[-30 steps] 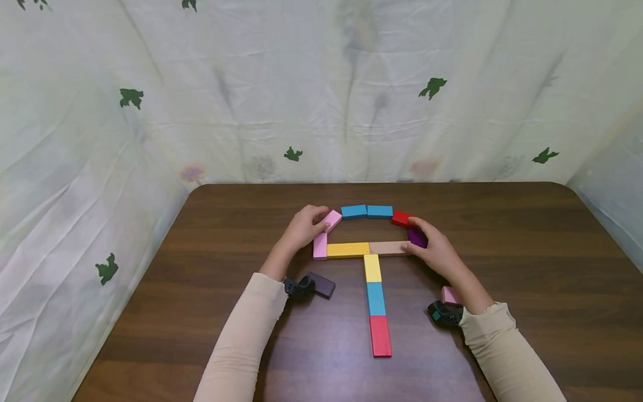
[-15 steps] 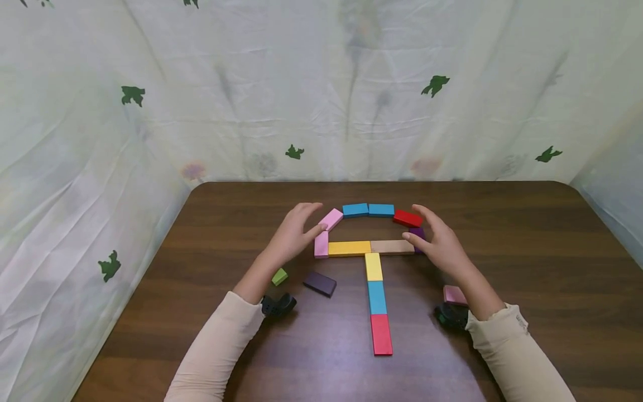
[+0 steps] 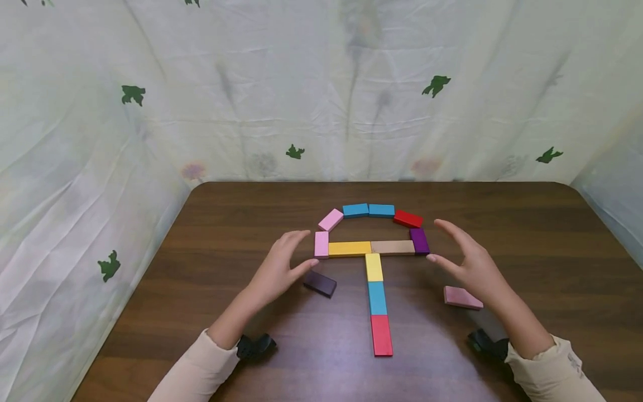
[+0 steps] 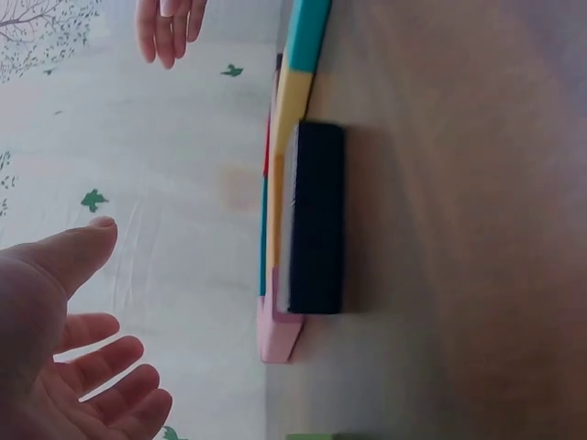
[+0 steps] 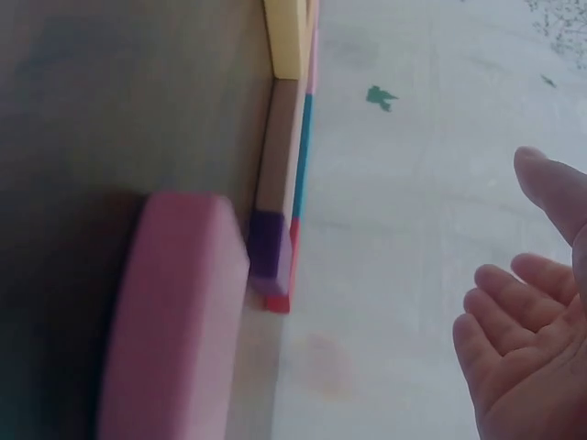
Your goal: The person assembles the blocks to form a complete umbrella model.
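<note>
My left hand [image 3: 276, 271] hovers left of the block layout, fingers extended and nothing in them. Nearest to it lie a pink block [image 3: 321, 244] and a loose dark block [image 3: 320, 283]. On the other side, my right hand [image 3: 474, 268] is also held above the table with spread, straight fingers, beside a purple block [image 3: 419, 241]. An arch runs from the pink blocks through two blue blocks [image 3: 355, 210] and a red block [image 3: 408, 218] to the purple one. A yellow-orange block [image 3: 349, 249] and a tan block [image 3: 392, 247] form its base.
Below the base, a yellow block [image 3: 374, 267], a light blue block [image 3: 377, 297] and a red block [image 3: 382, 335] make a straight column. A loose pink block [image 3: 462, 297] lies near my right wrist. A green block [image 4: 310, 436] edges into the left wrist view. Patterned cloth [image 3: 321, 100] hangs behind the table.
Both hands have let go of the arch's ends and drawn back, outward and toward me, with fingers opening. The purple block and the pink blocks are now uncovered; the layout stays in place.
</note>
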Demonstrator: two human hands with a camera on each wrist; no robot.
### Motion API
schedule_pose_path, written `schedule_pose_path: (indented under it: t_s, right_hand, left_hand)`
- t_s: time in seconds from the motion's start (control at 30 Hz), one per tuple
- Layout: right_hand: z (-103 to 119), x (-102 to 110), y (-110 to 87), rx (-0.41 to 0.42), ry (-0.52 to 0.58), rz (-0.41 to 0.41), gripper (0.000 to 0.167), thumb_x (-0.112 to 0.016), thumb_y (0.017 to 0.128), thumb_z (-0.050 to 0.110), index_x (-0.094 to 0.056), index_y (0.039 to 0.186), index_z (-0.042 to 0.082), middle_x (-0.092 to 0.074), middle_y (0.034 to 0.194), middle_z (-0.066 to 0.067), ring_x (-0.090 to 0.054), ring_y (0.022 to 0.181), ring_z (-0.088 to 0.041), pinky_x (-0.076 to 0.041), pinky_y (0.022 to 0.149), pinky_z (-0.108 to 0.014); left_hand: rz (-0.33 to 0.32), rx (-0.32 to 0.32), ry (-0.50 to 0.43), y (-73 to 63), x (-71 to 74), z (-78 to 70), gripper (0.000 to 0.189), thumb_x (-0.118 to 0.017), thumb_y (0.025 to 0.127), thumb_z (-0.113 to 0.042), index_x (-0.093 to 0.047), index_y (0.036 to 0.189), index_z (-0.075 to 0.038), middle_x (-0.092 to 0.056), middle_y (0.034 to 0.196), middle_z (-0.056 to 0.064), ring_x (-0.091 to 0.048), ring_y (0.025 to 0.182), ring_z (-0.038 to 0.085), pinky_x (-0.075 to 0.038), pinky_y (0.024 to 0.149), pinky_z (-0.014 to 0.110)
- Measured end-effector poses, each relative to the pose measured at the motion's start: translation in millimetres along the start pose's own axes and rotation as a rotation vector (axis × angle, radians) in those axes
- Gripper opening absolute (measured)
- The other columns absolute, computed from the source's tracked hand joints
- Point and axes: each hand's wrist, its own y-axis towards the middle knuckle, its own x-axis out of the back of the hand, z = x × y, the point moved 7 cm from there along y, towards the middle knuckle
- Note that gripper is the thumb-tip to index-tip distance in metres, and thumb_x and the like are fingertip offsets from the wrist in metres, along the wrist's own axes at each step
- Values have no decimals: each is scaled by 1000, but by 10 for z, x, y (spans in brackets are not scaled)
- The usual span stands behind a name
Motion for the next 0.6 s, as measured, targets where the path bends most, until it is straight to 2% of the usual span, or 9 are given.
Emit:
schedule_pose_path:
  t_s: [0.17, 0.33, 0.4, 0.47, 0.57, 0.6]
  right_hand:
    - [-42, 46, -190, 7, -35, 7, 70, -69, 80, 26, -34, 138, 10, -39, 134, -16, -35, 120, -37, -32, 88, -57]
    - [-103, 77, -374, 27, -63, -4, 69, -72, 77, 24, -38, 136, 13, -45, 129, -13, -40, 117, -32, -35, 86, -50]
    - [-142, 78, -447, 20, -68, -3, 69, -72, 77, 25, -38, 136, 15, -46, 129, -12, -40, 118, -28, -36, 87, -44]
    - [-182, 73, -515, 23, -74, 0, 69, -72, 77, 24, -38, 136, 16, -46, 129, -10, -38, 121, -18, -34, 92, -31]
    - [-226, 72, -595, 60, -75, -13, 69, -73, 75, 18, -40, 135, 14, -47, 128, -10, -33, 121, -2, -25, 92, -12]
    - [-238, 71, -618, 76, -71, -18, 69, -74, 74, 15, -41, 134, 13, -47, 127, -11, -31, 120, 2, -22, 92, -9]
  left_hand:
    - [33, 13, 2, -156, -64, -35, 57, -69, 80, -28, -47, 127, -3, -47, 124, 10, -42, 115, 24, -34, 94, 42]
    - [78, 16, 21, -258, -166, -34, 59, -72, 77, -26, -49, 125, -2, -48, 123, 12, -44, 113, 25, -37, 92, 42]
    - [90, 13, 23, -278, -202, -18, 59, -73, 76, -26, -50, 125, -2, -49, 121, 11, -45, 112, 25, -37, 92, 40]
    - [104, 17, 17, -300, -233, 9, 58, -73, 75, -24, -50, 124, -3, -50, 120, 10, -46, 111, 24, -38, 92, 39]
    - [126, 19, -9, -321, -266, 42, 57, -74, 75, -22, -52, 123, -3, -51, 119, 9, -46, 111, 23, -37, 93, 38]
    - [134, 18, -18, -327, -279, 52, 56, -74, 75, -21, -52, 123, -3, -51, 119, 8, -47, 111, 23, -37, 93, 38]
